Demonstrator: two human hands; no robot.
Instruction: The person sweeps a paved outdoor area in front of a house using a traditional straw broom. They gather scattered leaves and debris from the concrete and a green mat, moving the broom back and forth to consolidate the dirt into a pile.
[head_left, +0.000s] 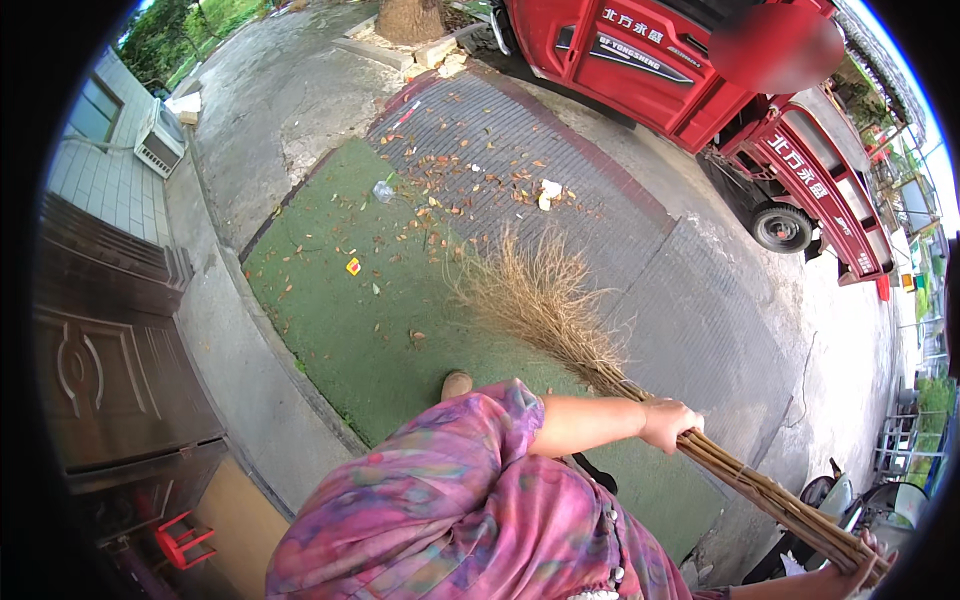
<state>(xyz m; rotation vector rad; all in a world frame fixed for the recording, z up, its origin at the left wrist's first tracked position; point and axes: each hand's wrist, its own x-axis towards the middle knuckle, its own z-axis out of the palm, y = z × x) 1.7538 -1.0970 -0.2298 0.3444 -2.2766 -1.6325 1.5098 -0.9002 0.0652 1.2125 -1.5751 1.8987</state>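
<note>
Outdoors, you stand on a green mat point(350, 330) laid over brick paving point(520, 140), with a red three-wheeled truck point(700, 80) parked beyond the mat's far side. Dry leaves point(450, 185) lie scattered across the mat's far end and the bricks just past it; a crushed clear bottle point(383, 190) and a yellow scrap point(353, 266) sit among them. Your twig broom point(560, 320) rests with its bristles on the mat's right half. Your left hand point(668, 422) wraps tight around the bundled stalks midway; your right hand point(860, 572) closes on the handle end. Keep the bristles low and flat, and draw short strokes so the leaves gather rather than scatter.
</note>
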